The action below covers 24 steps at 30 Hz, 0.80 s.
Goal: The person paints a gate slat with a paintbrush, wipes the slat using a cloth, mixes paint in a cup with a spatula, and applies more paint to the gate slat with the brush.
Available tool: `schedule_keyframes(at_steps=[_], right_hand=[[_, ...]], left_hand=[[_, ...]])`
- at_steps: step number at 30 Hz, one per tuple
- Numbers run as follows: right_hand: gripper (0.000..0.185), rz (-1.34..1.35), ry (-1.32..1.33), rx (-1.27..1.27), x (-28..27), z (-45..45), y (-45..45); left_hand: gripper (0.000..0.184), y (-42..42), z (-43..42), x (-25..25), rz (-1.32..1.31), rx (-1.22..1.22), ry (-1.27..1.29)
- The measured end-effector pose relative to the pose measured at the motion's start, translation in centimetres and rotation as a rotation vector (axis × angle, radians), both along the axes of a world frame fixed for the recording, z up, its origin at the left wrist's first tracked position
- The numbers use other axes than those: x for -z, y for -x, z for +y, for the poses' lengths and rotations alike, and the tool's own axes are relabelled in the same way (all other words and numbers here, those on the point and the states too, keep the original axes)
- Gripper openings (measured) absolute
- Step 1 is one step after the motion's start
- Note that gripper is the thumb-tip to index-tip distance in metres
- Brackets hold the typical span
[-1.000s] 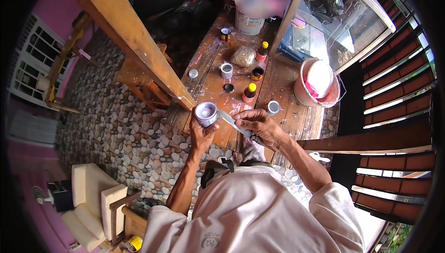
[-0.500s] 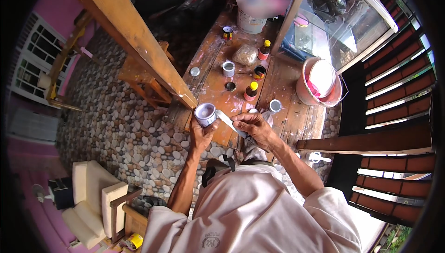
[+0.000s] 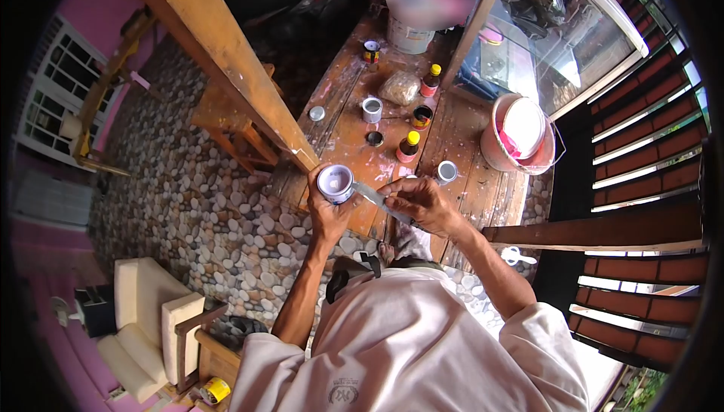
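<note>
- at the left hand (image 3: 329,216), fingers and thumb wrap a tin (image 3: 335,184) from the side, its open mouth above the grip.
- right of it, the right hand (image 3: 424,205) pinches a blade (image 3: 372,194), whose end is at the tin's rim; touching or apart, i cannot tell.
- just past the tin comes the lower end of the post (image 3: 226,65), crowding that side.
- left of the left hand, open room over the floor (image 3: 181,186).
- behind both hands, partly hidden, runs the near edge of the table (image 3: 483,195).
- past the right hand, a can (image 3: 446,173) stands near; bare boards run rightward toward a bucket (image 3: 490,146).
</note>
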State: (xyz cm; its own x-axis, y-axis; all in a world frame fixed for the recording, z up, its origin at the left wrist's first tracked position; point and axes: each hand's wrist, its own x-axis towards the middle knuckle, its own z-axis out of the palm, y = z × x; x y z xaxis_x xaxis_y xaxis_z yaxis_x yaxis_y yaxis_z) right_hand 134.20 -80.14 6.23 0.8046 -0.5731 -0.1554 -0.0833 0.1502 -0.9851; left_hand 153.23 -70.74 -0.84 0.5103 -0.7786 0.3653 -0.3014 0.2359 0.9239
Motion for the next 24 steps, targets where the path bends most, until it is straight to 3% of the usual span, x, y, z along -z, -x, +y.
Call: schedule_keyframes(at_steps=[3, 9, 11, 12, 16, 21, 24], right_hand=[[0.017, 0.025, 0.033, -0.030, -0.1, -0.4, 0.1], [0.019, 0.032, 0.136, -0.068, -0.6, -1.2, 0.0], [0.019, 0.109, 0.238, -0.123, -2.1, -2.1, 0.0], [0.019, 0.183, 0.341, -0.176, -2.7, -2.5, -0.1], [0.019, 0.237, 0.339, -0.191, -2.9, -2.9, -0.1], [0.021, 0.016, -0.093, -0.032, 0.1, -0.8, -0.5], [0.023, 0.002, -0.161, 0.077, 2.1, 1.0, -1.1]], left_hand=[[0.066, 0.1, 0.0, -0.7, 0.063, -0.027, 0.043], [0.059, -0.3, 0.6, -0.9, 0.116, 0.154, 0.073], [0.060, -0.2, 0.8, -0.5, 0.271, 0.206, -0.070], [0.060, -0.2, 0.8, -0.5, 0.272, 0.204, -0.071], [0.060, -0.4, 0.5, -0.5, 0.226, 0.185, -0.067], [0.066, -0.2, 0.2, 0.2, 0.174, 0.112, -0.015], [0.063, 0.2, 0.2, 0.3, 0.187, 0.051, -0.022]])
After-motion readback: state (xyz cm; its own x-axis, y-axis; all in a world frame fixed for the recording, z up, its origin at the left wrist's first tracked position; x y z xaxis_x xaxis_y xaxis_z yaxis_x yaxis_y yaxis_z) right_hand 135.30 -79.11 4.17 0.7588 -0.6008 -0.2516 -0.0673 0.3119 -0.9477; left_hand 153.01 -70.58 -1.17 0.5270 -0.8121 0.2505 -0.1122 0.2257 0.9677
